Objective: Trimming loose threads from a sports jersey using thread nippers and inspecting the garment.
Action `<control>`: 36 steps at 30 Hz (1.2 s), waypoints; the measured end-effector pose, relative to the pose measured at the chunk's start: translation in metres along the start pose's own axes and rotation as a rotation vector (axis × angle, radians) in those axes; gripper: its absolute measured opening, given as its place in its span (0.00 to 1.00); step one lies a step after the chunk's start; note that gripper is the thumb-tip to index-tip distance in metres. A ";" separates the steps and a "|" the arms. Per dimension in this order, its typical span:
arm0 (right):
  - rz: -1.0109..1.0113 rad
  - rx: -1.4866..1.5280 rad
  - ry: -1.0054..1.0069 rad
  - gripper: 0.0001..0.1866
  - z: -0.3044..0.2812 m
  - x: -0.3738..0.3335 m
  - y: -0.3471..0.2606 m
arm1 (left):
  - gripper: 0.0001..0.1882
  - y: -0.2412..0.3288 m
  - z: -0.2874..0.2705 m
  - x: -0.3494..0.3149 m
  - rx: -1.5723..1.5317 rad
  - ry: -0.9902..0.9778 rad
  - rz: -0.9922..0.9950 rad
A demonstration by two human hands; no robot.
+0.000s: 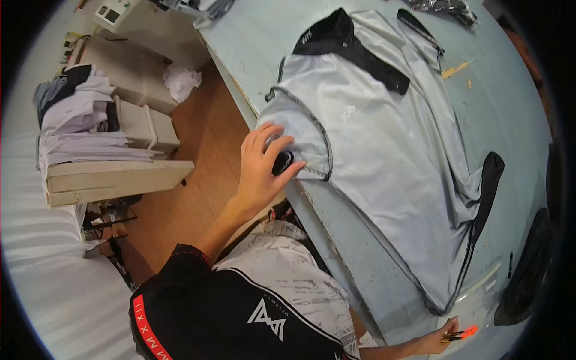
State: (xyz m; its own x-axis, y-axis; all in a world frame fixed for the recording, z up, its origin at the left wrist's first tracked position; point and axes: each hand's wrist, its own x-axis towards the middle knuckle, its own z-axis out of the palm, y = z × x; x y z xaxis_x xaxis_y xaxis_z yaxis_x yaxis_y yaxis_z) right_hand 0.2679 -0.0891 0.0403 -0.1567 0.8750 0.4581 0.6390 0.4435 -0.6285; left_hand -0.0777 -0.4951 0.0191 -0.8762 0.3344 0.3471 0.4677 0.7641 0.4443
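A light grey shirt (372, 132) with black collar and black trim lies spread flat on a pale blue table (516, 120). My left hand (264, 165) rests at the table's near-left edge, on the shirt's sleeve hem, fingers curled around a small black round object (282, 162). My right hand (437, 342) is low at the table's near edge, below the shirt's bottom hem, pinching a small orange-handled tool (461, 334) between its fingers.
A stack of folded grey and white garments (90, 126) sits on a beige workstation at the left. Crumpled white cloth (181, 81) lies on the wooden floor. Dark fabric (531, 270) lies on the table's right side, and another dark garment (447, 9) at the far end.
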 end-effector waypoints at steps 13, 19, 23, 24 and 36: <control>-0.056 0.399 -0.614 0.06 0.087 -0.046 -0.162 | 0.09 0.015 0.018 0.005 -0.300 -0.120 0.078; 0.009 0.400 -0.979 0.05 0.114 -0.101 -0.228 | 0.11 0.008 0.014 0.005 -0.456 -0.129 0.063; 0.059 0.460 -1.037 0.08 0.126 -0.118 -0.252 | 0.11 0.010 0.011 0.009 -0.502 -0.150 0.064; 0.060 0.457 -1.031 0.08 0.127 -0.119 -0.255 | 0.11 0.013 0.011 0.012 -0.467 -0.150 0.081; 0.116 0.458 -1.182 0.06 0.130 -0.121 -0.253 | 0.11 0.011 0.012 0.018 -0.426 -0.186 0.188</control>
State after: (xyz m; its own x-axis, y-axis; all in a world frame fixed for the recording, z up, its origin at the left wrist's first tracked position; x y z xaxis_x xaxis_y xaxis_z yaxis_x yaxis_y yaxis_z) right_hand 0.0272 -0.2819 0.0621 -0.8414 0.4477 -0.3026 0.4135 0.1730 -0.8939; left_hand -0.0899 -0.4742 0.0205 -0.7601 0.5669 0.3178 0.5915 0.4010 0.6995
